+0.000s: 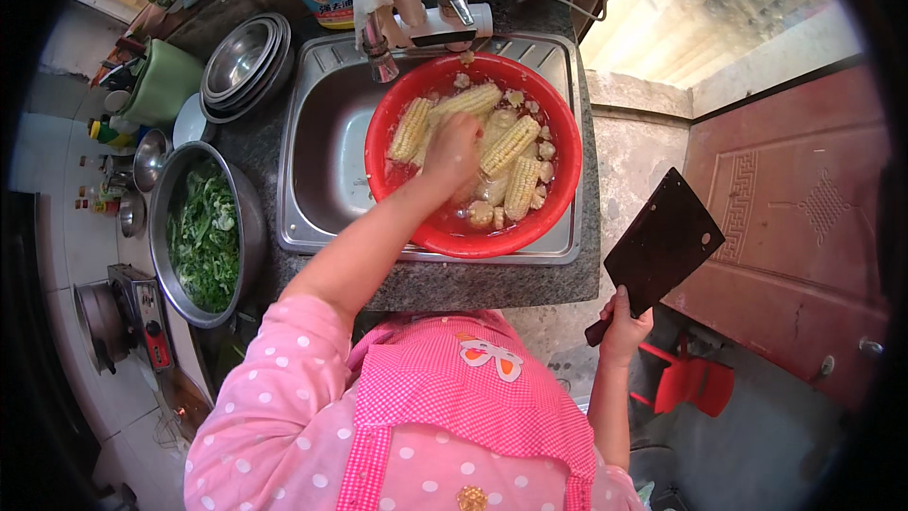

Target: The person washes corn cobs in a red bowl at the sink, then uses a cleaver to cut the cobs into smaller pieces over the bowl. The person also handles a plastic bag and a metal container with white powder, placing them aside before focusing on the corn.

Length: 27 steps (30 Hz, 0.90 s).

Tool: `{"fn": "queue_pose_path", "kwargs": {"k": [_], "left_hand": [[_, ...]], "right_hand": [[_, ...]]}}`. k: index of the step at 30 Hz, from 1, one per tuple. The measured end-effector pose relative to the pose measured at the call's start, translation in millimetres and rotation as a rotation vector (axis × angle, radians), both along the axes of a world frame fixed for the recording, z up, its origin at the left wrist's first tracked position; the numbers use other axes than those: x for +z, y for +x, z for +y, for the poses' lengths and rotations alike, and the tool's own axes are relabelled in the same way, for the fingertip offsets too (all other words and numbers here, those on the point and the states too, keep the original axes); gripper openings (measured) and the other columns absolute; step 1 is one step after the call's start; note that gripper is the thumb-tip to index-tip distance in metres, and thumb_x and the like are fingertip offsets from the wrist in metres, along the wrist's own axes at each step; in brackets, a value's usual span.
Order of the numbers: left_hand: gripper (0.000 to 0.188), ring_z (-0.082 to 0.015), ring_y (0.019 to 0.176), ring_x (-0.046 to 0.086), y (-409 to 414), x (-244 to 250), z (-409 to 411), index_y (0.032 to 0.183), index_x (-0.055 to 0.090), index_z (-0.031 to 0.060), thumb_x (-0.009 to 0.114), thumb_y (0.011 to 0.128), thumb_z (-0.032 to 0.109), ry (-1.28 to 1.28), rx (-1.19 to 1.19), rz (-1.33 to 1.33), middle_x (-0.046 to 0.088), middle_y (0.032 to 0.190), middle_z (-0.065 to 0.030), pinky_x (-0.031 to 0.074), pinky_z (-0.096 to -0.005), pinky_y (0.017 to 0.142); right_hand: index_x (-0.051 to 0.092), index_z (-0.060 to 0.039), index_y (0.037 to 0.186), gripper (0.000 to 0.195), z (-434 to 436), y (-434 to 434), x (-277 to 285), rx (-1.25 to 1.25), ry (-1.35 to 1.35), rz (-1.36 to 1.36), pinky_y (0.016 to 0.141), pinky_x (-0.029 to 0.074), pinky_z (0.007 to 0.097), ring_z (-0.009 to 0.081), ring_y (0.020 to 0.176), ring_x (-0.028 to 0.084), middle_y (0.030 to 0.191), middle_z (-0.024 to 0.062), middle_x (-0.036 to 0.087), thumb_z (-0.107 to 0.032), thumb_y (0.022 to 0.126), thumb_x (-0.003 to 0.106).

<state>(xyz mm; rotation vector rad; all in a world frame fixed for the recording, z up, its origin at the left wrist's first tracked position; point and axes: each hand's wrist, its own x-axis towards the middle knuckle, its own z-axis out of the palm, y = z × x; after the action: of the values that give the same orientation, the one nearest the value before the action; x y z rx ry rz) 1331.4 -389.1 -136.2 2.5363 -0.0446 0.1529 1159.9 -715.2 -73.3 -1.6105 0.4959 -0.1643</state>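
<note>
My left hand reaches down into a red plastic basin of water. Its fingertips are hidden among the corn, so I cannot tell whether it grips a piece. Around it lie peeled, pale yellow corn cobs and several small cut chunks, partly under water. Off to the right, clear of the counter, my right hand holds a dark cleaver by its handle, the broad blade pointing up and away from me. Small pale bits cling to the blade.
The basin rests over the right part of a steel sink, beneath a faucet draped with a cloth. On the left stand a metal bowl of chopped greens and stacked steel bowls. A red door is at right.
</note>
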Motion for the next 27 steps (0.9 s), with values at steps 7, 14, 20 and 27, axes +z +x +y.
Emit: {"fn": "queue_pose_path", "kwargs": {"k": [7,14,20,27], "left_hand": [[0.032,-0.0282,0.119,0.049,57,3,-35,0.112,0.066,0.006,0.052,0.084,0.011,0.455,-0.129,0.474,0.067,0.116,-0.0109,0.032,-0.0466,0.098],[0.053,-0.0291,0.121,0.046,57,-31,-43,0.125,0.057,0.0028,0.064,0.075,0.021,0.504,-0.092,0.425,0.062,0.124,-0.013,0.028,-0.0457,0.101],[0.066,-0.0336,0.126,0.045,49,0,-39,0.123,0.056,0.0058,0.074,0.067,0.035,0.393,-0.146,0.579,0.059,0.124,-0.0161,0.024,-0.0522,0.106],[0.076,-0.0333,0.112,0.051,-10,30,-15,0.122,0.047,0.0067,0.085,0.057,0.016,-0.382,0.041,0.066,0.058,0.116,-0.017,0.036,-0.0436,0.098]], "right_hand": [[0.058,-0.0042,0.091,0.006,-5,-6,1,-0.035,0.023,0.025,0.044,0.037,0.0218,0.0065,0.049,0.048,0.063,-0.0013,0.054,-0.005,0.091,0.064],[0.059,-0.0051,0.092,0.006,-4,-10,-2,-0.053,0.044,0.03,0.041,0.034,0.0213,0.0058,0.048,0.047,0.062,-0.0021,0.054,-0.005,0.091,0.064],[0.058,-0.0054,0.091,0.006,-1,-6,9,-0.028,0.012,-0.015,0.041,0.034,0.0214,0.0059,0.047,0.047,0.062,-0.0026,0.053,-0.006,0.091,0.065],[0.064,-0.0033,0.093,0.005,1,1,-3,0.178,-0.139,-0.067,0.047,0.039,0.0218,0.0042,0.052,0.049,0.065,-0.0023,0.058,-0.004,0.089,0.066]]}}
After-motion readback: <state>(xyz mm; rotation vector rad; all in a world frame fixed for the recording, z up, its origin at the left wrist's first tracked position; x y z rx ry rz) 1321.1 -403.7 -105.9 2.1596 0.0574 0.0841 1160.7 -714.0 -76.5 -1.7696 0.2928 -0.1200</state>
